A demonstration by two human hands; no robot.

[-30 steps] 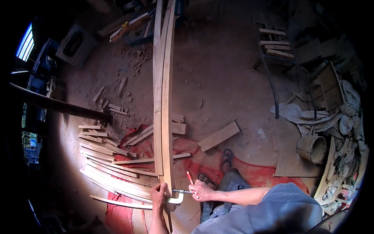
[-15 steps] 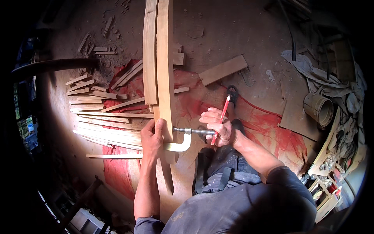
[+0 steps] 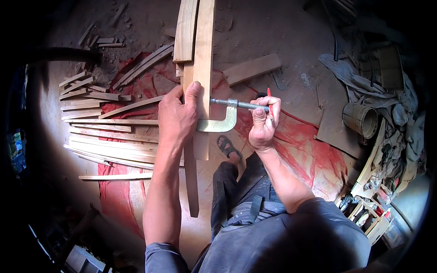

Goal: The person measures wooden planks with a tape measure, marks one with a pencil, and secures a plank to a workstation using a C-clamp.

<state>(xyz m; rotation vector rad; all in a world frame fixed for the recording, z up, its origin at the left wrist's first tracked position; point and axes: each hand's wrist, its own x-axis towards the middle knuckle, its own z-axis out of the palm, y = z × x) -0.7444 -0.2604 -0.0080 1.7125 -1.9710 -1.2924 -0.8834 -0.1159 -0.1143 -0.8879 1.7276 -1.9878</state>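
Two long pale wooden boards (image 3: 203, 50) run side by side up past the top edge of the head view. Around their near end, my left hand (image 3: 179, 113) is closed, thumb lying on top of the wood. A C-clamp (image 3: 221, 124) with a metal frame sits at the boards' right side, its threaded screw pointing left toward the wood. My right hand (image 3: 263, 125) is closed at the outer end of that screw and also keeps a red pencil (image 3: 268, 92) between its fingers. The clamp's far jaw is hidden behind my left hand and the boards.
Many thin wooden strips (image 3: 114, 148) lie fanned out on the left over a red sheet (image 3: 300, 148). Beyond my right hand lies a short plank (image 3: 252, 69). A dirty bucket (image 3: 359, 119) stands at right beside crumpled cloth (image 3: 400, 150). A sandalled foot (image 3: 229, 148) shows below the clamp.
My left hand, the clamp and my right hand have moved farther away from my body. My right fingers, partly stretched before, are now curled at the screw's end, and the pencil stands more upright.
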